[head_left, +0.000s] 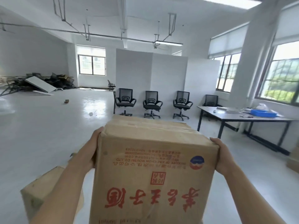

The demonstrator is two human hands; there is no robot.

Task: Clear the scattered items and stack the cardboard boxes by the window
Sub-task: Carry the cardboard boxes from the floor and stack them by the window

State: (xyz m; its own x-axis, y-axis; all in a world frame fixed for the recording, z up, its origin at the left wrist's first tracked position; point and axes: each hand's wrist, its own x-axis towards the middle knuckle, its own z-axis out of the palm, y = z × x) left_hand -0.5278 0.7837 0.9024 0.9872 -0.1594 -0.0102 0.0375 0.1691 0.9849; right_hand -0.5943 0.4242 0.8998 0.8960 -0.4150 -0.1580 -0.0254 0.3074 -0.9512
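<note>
Carried box: a brown cardboard box (153, 159) is held off the floor in front of the person, filling the lower middle of the view; its red print reads upside down, and its taped top flaps are closed.
Left hand: the left hand (90, 151) lies flat against the box's left face, with the fingers stretched up toward the top edge, pressing inward.
Right hand: the right hand (224, 156) clasps the box's right face, the thumb hooked over the near top corner; the other fingers are hidden behind the box.
Second box: 1 more brown carton (40, 188) sits on the floor at lower left, partly behind the left forearm.
Boxes at right edge: pale brown cartons (293, 160) show at the right border, on the floor near the table's end.
Floor scraps: 2 small items lie well apart on the glossy floor, 1 brownish (66, 101) and 1 greyish (91, 113).
Chairs: 4 black mesh office chairs (125, 101) stand in a row before white partition panels (152, 70).
Table: a dark-framed table (234, 118) stands under the right-hand windows (283, 78), carrying a blue tray (263, 113) and small clutter.
Far left: a heap of dark debris and a white panel (40, 83) lies against the wall.
</note>
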